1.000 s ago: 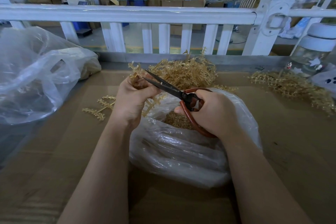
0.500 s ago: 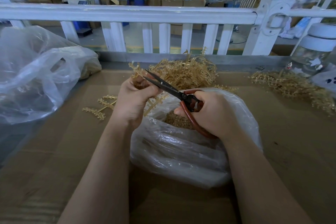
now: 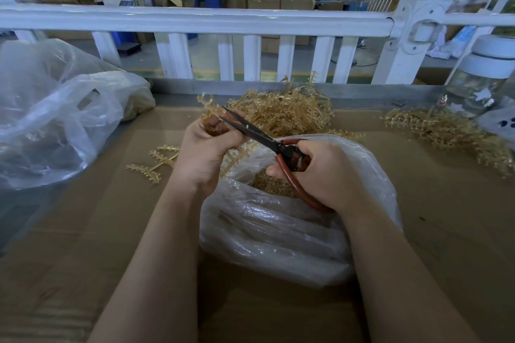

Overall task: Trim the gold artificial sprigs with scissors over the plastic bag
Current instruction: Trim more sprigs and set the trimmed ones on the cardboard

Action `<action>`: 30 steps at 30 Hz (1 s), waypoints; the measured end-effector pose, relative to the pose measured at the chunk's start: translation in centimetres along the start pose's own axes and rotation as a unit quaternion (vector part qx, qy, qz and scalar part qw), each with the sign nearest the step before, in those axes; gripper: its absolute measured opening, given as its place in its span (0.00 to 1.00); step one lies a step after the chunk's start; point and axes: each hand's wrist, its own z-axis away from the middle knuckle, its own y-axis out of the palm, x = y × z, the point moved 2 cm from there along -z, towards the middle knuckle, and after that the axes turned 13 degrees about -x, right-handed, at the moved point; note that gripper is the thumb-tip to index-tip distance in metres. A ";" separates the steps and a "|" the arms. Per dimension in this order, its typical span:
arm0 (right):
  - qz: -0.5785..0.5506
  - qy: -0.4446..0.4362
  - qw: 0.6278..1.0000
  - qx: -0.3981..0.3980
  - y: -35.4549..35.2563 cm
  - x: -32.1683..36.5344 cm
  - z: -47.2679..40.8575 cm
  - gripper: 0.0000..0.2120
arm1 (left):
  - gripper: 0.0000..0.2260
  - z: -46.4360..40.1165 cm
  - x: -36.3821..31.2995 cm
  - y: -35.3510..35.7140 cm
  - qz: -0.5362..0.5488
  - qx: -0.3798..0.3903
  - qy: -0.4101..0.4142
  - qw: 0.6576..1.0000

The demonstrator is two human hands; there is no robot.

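Change: scissor blades, spread apart a second ago, now lie nearly together beside the left fingers; both hands otherwise stay in place above the bag.
Left hand: left hand grips a gold artificial plastic sprig, fingers curled tightly round its stem; leafy tips stick up beyond the fingertips and more of the sprig hangs below the palm.
Right hand: right hand holds the black-bladed scissors with red-brown loop handles, thumb and fingers curled through and round the loops.
Scissors: blades are almost closed, their points reaching the sprig right at the left fingertips.
Task bag: crumpled clear plastic bag sits directly under both hands on the brown cardboard-covered table; its open mouth, just below the right fingers, shows small gold trimmings heaped inside.
Sprig pile: heap of gold sprigs lies just beyond the fingertips, behind the bag.
Loose pieces: one gold sprig piece lies flat on the cardboard left of the left wrist; a second spread of gold sprigs lies well right of the right hand.
Other containers: large clear plastic bag far left of the left hand holds something pale gold at its far end, which I cannot make out; a clear glass jar with white lid stands far right, contents unclear.
Background: white railing runs behind the table.
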 end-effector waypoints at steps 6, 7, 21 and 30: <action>-0.023 0.008 1.000 -0.003 0.1 0.0 0.0 0.19 | 0.10 0.1 0.0 0.2 -0.009 -0.007 -0.007 1.000; -0.025 0.011 1.000 0.001 0.1 0.0 0.0 0.20 | 0.10 0.1 -0.1 0.3 -0.012 -0.009 -0.012 1.000; -0.177 0.116 0.977 -0.019 0.5 0.3 -0.5 0.11 | 0.06 1.2 1.3 1.9 -0.078 0.008 -0.144 0.987; -0.228 0.160 0.960 -0.012 0.4 0.9 -0.6 0.07 | 0.07 1.3 1.3 1.9 -0.087 0.040 -0.140 0.985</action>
